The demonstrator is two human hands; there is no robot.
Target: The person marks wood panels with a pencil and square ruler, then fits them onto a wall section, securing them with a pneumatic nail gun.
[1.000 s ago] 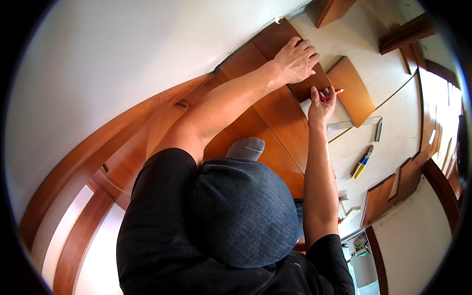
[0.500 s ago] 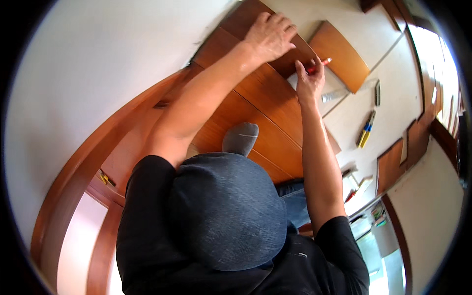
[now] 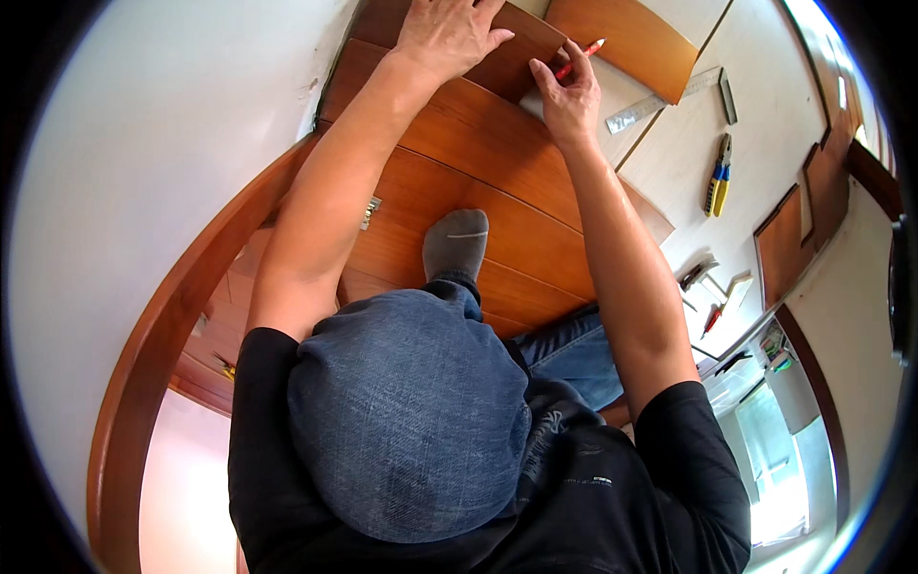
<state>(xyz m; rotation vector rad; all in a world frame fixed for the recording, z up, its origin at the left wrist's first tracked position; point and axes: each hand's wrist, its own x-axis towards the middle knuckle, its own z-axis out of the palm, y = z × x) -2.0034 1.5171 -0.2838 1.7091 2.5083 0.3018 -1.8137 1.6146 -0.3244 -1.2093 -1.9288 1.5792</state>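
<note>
A dark reddish-brown wood plank (image 3: 521, 65) lies at the top of the head view, against the white wall side. My left hand (image 3: 447, 36) rests on it with the fingers spread; the fingertips run past the upper picture edge. By the plank's right end my right hand (image 3: 572, 103) is closed around a red pencil (image 3: 585, 59), whose tip points up and to the right. The right fingertips are at the plank's end edge. Fitted wood planks (image 3: 497, 143) lie just nearer to me.
A lighter wood board (image 3: 631, 43) lies beyond my right hand. Beside it are a try square (image 3: 660, 103) and yellow-and-blue pliers (image 3: 717, 177) on the pale floor. A knife (image 3: 712, 320) and dark plank offcuts (image 3: 782, 244) lie further right. My grey-socked foot (image 3: 456, 244) stands on the planks.
The whole view has shifted, so both hands and the plank sit higher and further left in the picture. My left hand stays on the plank, and the right keeps the pencil.
</note>
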